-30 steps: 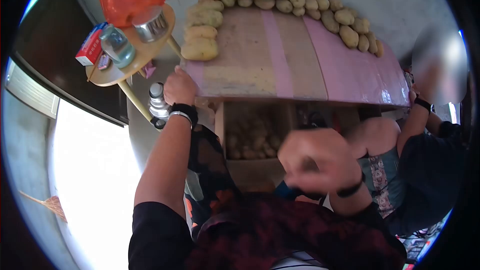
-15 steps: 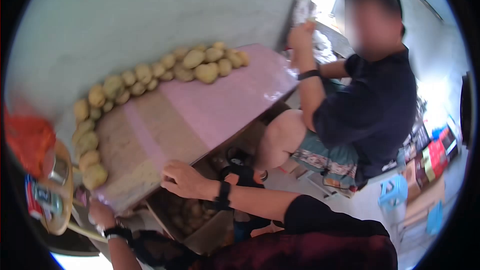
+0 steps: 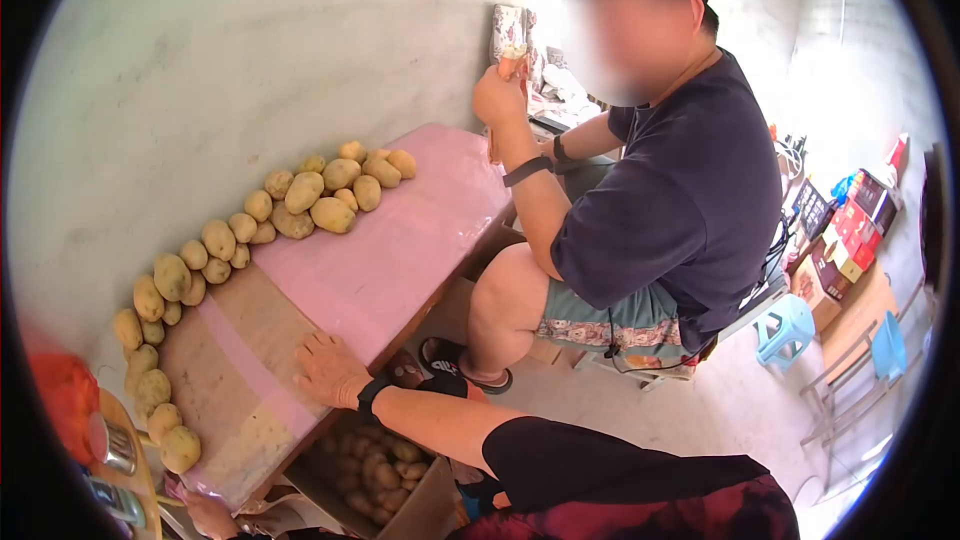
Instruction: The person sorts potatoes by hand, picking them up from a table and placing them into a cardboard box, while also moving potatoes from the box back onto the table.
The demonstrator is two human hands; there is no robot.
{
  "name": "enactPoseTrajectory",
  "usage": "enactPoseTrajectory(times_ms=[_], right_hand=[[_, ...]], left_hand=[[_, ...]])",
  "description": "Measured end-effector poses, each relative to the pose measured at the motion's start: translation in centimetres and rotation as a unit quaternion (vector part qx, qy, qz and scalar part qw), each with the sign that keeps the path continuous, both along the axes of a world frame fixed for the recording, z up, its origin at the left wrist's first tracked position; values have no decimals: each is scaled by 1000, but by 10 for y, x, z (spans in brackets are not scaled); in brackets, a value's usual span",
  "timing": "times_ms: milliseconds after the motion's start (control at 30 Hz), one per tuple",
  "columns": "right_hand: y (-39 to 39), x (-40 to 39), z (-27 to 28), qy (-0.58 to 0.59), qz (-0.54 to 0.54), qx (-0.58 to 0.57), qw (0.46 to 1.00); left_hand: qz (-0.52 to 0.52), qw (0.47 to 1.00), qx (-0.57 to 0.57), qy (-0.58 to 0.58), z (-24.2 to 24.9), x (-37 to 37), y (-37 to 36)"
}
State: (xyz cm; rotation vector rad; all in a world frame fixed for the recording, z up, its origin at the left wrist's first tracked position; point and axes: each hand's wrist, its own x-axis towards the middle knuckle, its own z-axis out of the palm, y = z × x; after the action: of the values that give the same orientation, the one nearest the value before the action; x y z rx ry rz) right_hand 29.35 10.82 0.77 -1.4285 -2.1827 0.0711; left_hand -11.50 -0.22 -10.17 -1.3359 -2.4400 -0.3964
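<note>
My right hand [image 3: 332, 372] lies palm down on the near edge of a low table [image 3: 255, 325], its fingers spread over the brown surface. At the table's near left corner, my left hand [image 3: 208, 515] is beside the plastic covering, its fingers partly hidden at the bottom of the view. A pink sheet [image 3: 375, 250] covers the table's farther part. Potatoes [image 3: 304, 192] line the wall side in a curved row, heaped at the far end. Below my right forearm, an open cardboard box [image 3: 428, 502] holds many more potatoes [image 3: 375, 475].
A person [image 3: 660, 180] in a dark shirt sits at the table's far end, one hand [image 3: 500, 95] raised with a small item. At left are a round wooden stand [image 3: 135, 440] and a red bag [image 3: 65, 400]. A blue stool [image 3: 785, 330] and boxes [image 3: 850, 240] stand at right.
My right hand has gone from curled fingers at the table edge to lying flat and spread on it. The view has shifted, bringing the left hand closer to the bottom edge.
</note>
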Motion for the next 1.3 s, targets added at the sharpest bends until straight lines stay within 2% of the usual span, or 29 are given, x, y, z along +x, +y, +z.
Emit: enactPoseTrajectory(times_ms=[100, 200, 233, 300, 333, 367, 433, 467, 500, 533, 567, 600, 633, 667, 700, 733, 767, 800, 833, 867, 900, 967, 1100, 1200, 1267, 1300], right_hand=[[-3, 1, -1, -3, -3, 7, 1000], [-3, 1, 3, 6, 3, -6, 1000], [-3, 1, 4, 5, 4, -17, 1000], [-2, 1, 4, 5, 8, -27, 1000], [-1, 1, 1, 15, 10, -1, 1000], [0, 2, -1, 25, 12, 24, 999], [6, 3, -4, 4, -7, 37, 999], [6, -1, -8, -16, -19, 43, 999], [10, -2, -9, -8, -14, 91, 996], [19, -2, -14, -27, 12, 132, 991], [16, -4, -5, 32, 10, 60, 998], [12, -4, 1, -3, 30, 38, 999], [9, 0, -18, 45, 102, 222, 969], [-11, -6, -11, 141, 130, 182, 964], [-30, -9, 6, 229, 147, 145, 951], [-48, -6, 5, 201, 217, 85, 952], [-64, -5, -1, 171, 282, 34, 943], [-78, -6, -14, 150, 283, -53, 946], [-88, -8, -29, 125, 279, -135, 942], [-88, -8, -40, 71, 270, -246, 928], [-82, -6, -58, 73, 275, -249, 926], [-60, -7, -98, -114, 204, -340, 911], [-31, -23, -150, -208, 206, -397, 870], [-30, -37, -189, -263, 262, -406, 835], [-37, -42, -212, -361, 340, -342, 798], [-38, -48, -210, -359, 347, -343, 796]], left_hand=[[-4, 1000, -11, -17, -4, -9, 2], [24, 998, -58, -26, 32, 27, -6], [27, 998, -58, -24, 26, 21, -5], [-5, 999, 47, -3, 19, 19, -2], [6, 999, -30, -7, 28, 22, -5], [8, 999, -30, -6, 31, 27, -6], [-4, 984, 1, 181, 23, 31, -8], [3, 988, -10, 157, -4, 11, -2], [-69, 951, -123, 276, 20, 17, -2], [27, 963, -237, 125, 29, 34, -1], [-107, 973, 37, 201, -27, -19, -3], [-86, 978, 72, 178, 9, 16, -4], [2, 998, -27, 62, 51, 54, -12], [-30, 982, -22, 184, 13, 20, -10], [8, 994, -11, 108, 32, 39, -9], [54, 988, -71, 127, 24, 34, -7], [90, 994, -55, 2, 50, 52, -7], [102, 991, -39, -77, 71, 68, -9], [113, 990, -46, -74, 77, 73, -10], [134, 978, 10, -159, 82, 77, -10], [152, 956, 69, -241, 84, 79, -10], [160, 950, 75, -258, 85, 80, -9], [160, 954, 68, -244, 86, 81, -10], [173, 949, 79, -253, 85, 81, -8], [180, 946, 74, -259, 87, 82, -9], [180, 943, 70, -269, 87, 83, -9]])
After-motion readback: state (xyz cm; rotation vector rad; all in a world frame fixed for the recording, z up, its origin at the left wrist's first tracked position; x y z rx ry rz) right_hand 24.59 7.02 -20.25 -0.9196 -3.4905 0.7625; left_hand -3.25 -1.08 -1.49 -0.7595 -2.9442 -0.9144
